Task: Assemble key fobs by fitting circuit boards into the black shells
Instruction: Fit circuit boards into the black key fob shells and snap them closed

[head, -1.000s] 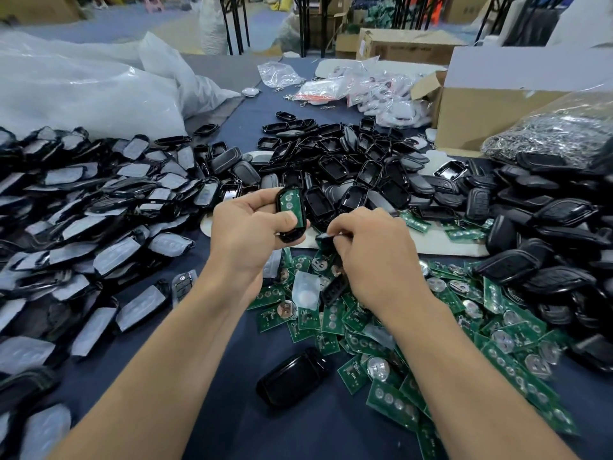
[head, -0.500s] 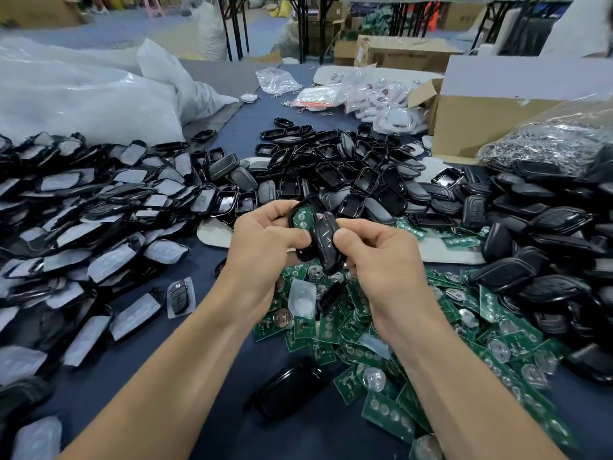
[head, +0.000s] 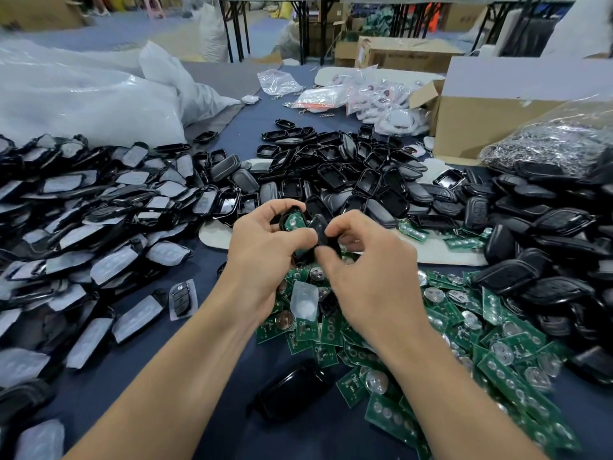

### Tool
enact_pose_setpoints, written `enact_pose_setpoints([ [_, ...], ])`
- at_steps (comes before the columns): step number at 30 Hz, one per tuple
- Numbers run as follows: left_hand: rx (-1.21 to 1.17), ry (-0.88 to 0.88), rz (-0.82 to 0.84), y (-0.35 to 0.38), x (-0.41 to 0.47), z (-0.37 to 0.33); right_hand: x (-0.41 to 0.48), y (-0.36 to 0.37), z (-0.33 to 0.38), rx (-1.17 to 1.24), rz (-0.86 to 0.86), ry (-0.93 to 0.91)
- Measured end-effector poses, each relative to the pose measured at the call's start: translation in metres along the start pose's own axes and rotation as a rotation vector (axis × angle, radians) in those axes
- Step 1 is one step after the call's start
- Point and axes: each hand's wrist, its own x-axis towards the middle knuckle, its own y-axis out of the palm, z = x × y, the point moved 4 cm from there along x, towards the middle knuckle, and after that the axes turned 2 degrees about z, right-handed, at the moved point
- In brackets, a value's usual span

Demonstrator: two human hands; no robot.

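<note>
- The left hand (head: pixel 265 250) curls round a black shell (head: pixel 284 218), thumb pressed across its lower end. A green circuit board (head: pixel 294 221) sits inside it, facing up.
- The right hand (head: pixel 368 270) pinches a second shell half (head: pixel 319 228) between thumb and fingertips. It is tilted and touches the first shell's right edge.
- Both pieces are held above the heap of loose boards (head: pixel 464 327) on the blue table (head: pixel 166 376).
- The dark print on the cardboard box (head: pixel 408 58) at the back is too blurred to read.

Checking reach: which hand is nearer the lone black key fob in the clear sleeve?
Left. The left hand is just right of the sleeved black key fob; the right hand is farther right.
</note>
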Motion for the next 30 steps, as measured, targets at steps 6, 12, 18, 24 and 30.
enact_pose_setpoints([
  [6,0.057,0.02,0.07,0.002,-0.001,-0.002,0.001,0.002,-0.009,0.166,0.054,0.103],
  [12,-0.105,-0.078,0.193,0.003,-0.002,0.0,0.008,0.003,-0.022,0.62,0.149,0.28],
  [18,-0.091,-0.045,0.048,-0.004,0.003,0.004,0.014,0.005,-0.03,1.107,0.164,0.403],
  [24,-0.015,-0.017,0.134,0.006,-0.001,0.004,0.01,0.005,-0.019,0.803,0.191,0.204],
  [30,-0.061,-0.099,0.225,0.015,-0.007,0.007,0.002,0.003,-0.011,0.36,0.09,0.121],
])
